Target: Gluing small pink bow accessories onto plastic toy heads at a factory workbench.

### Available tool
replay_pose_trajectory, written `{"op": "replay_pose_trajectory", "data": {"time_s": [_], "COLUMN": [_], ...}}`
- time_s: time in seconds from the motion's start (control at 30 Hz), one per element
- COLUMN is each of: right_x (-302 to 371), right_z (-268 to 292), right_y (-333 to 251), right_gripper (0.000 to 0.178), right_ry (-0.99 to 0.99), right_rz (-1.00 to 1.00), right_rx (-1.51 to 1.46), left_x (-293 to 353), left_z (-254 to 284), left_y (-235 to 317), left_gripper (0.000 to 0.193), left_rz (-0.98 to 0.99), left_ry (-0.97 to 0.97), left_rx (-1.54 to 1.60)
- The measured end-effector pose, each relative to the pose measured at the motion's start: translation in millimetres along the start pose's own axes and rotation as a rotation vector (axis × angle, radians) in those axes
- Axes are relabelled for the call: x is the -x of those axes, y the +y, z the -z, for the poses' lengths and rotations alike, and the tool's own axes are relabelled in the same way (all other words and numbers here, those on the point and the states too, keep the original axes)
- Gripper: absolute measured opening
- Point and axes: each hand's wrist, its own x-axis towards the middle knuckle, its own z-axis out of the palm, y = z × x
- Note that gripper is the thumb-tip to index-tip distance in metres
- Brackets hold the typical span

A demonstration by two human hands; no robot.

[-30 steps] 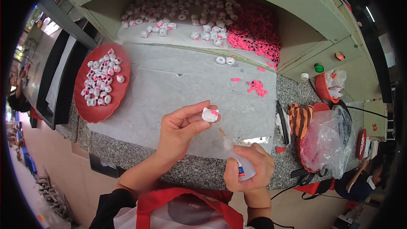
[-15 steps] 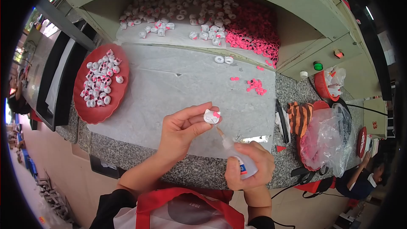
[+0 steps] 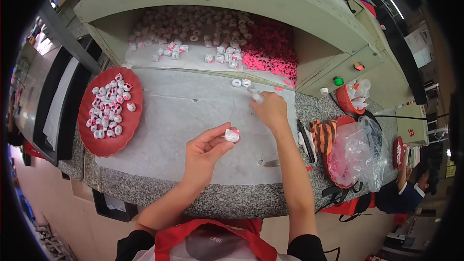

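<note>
Between the thumb and fingers of my left hand is a small white cat-head piece with a pink bow on its upper right. My right hand is stretched out over the far right of the white sheet, closed around a translucent squeeze bottle. The bottle's tip points away from me, close to two white rings. Most of the bottle is hidden by the hand. My right hand also covers the spot where loose pink pieces lay.
At left sits a red scalloped plate of finished-looking cat heads. A green shelf at the back holds white pieces and a pink heap. To the right are a striped cloth, a plastic bag and a red basket. Another person is at far right.
My right hand has carried the squeeze bottle from beside the cat head forward to the sheet's far right. My left hand still holds the cat head, slightly turned. The whole view has shifted.
</note>
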Motion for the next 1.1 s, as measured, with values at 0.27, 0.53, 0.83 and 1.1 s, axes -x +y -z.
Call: {"op": "replay_pose_trajectory", "data": {"time_s": [0.27,0.53,0.83,1.1], "right_x": [80,118,118,121], "right_z": [-2,36,40,30], "right_y": [10,-12,-9,-14], "right_gripper": [0.011,0.018,0.023,0.022], "right_ry": [-0.009,-0.107,-0.078,-0.027], "right_rz": [-0.192,0.182,0.053,0.028], "right_rx": [-0.837,-0.959,-0.785,-0.869], "left_x": [-3,-2,2,-3], "left_z": [4,-1,0,5], "left_y": [-7,-20,-6,-5], "left_gripper": [0.037,0.036,0.034,0.032], "left_rz": [0.057,-0.101,-0.244,0.065], "left_ry": [0.01,-0.066,-0.323,-0.283], "left_rx": [-0.029,-0.169,-0.507,-0.021]}}
